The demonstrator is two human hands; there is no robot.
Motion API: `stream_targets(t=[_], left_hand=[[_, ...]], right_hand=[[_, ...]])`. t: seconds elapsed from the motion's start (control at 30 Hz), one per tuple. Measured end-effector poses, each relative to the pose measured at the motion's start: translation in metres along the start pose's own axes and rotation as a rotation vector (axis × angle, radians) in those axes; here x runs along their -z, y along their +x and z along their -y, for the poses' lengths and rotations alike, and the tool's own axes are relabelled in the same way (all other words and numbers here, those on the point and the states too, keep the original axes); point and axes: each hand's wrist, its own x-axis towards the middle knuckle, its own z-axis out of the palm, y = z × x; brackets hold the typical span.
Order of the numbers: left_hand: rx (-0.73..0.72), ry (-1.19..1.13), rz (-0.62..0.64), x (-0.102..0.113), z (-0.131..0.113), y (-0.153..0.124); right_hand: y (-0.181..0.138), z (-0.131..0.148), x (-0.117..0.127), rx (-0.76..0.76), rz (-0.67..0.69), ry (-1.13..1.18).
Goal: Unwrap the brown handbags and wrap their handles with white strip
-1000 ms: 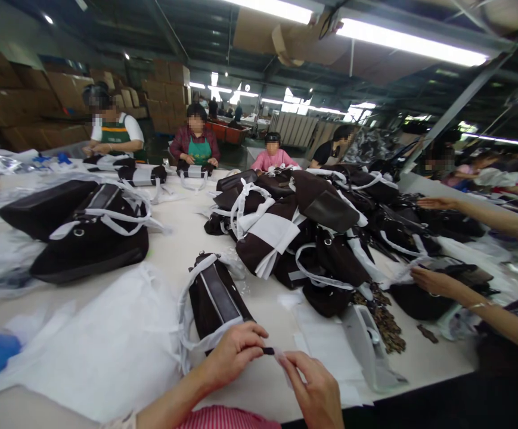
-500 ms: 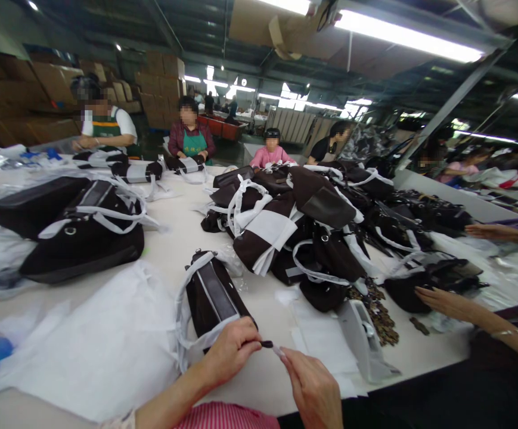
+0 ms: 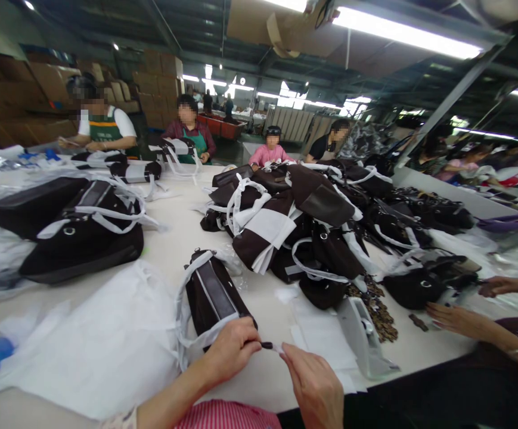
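Note:
Near the front edge of the table, a dark brown handbag (image 3: 211,289) lies with its handles wrapped in white. My left hand (image 3: 234,347) is at its near end, thumb and fingers pinched on a short dark strap (image 3: 266,345) that sticks out to the right. A small piece of whitish wrapping (image 3: 278,348) is at the strap's tip. My right hand (image 3: 315,384) is closed in a pinch on that wrapping. What lies inside both pinches is hidden by the fingers.
Dark handbags (image 3: 325,238) are heaped beyond my hands, and more bags (image 3: 89,232) lie at left. White sheets (image 3: 106,339) cover the near left. A tape dispenser (image 3: 366,339) stands right, by small brown pieces (image 3: 381,319). A co-worker's hands (image 3: 459,322) work at far right.
My hands stay nearly in place, with the right one slightly farther from the left. The right-hand co-worker's hands have moved in to a bag. Across the table, a person has raised a bag.

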Motion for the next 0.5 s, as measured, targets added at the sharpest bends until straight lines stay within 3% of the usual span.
stream_targets(t=[0.13, 0.3, 0.5], left_hand=[[0.057, -0.069, 0.046, 0.003, -0.003, 0.006], [0.120, -0.074, 0.102, 0.004, -0.007, 0.012], [0.125, -0.006, 0.107, 0.000, -0.008, 0.014]], right_hand=[[0.000, 0.000, -0.001, 0.042, -0.006, -0.023], [0.005, 0.003, -0.005, 0.090, -0.107, 0.003], [0.015, 0.010, -0.006, 0.125, -0.050, 0.028]])
